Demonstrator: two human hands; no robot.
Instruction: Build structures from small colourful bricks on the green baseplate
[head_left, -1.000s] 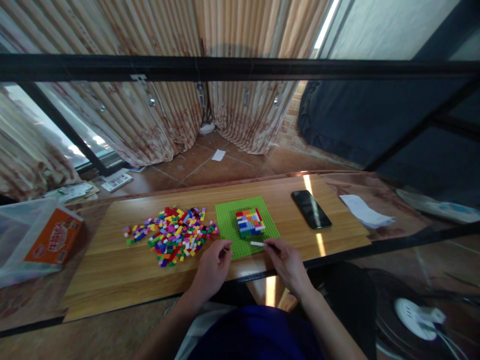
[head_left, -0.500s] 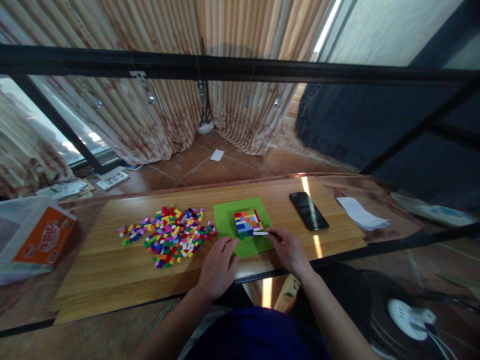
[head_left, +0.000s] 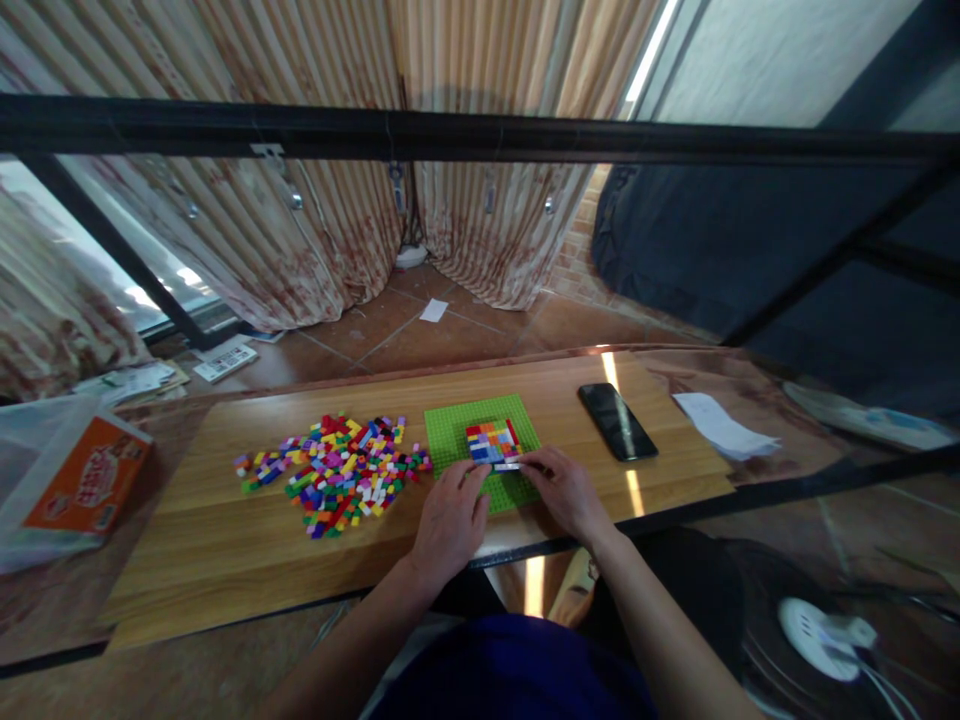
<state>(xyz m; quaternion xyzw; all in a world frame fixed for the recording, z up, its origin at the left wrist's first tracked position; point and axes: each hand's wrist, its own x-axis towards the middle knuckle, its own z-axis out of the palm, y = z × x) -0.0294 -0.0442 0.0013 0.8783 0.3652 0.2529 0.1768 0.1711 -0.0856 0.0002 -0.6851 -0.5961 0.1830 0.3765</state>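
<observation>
Left hand (head_left: 451, 515) moved closer to brick block (head_left: 491, 442) | clear bin (head_left: 41, 435): contents unclear

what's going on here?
A person's right hand pinches a slim white plastic brick at the near edge of a multicoloured block of plastic bricks, which sits on a bright-green studded baseplate. The left hand is at the block's near-left corner; whether it touches is unclear. A loose pile of small multicoloured plastic bricks lies left of the baseplate, and a black rectangular phone lies to its right.
</observation>
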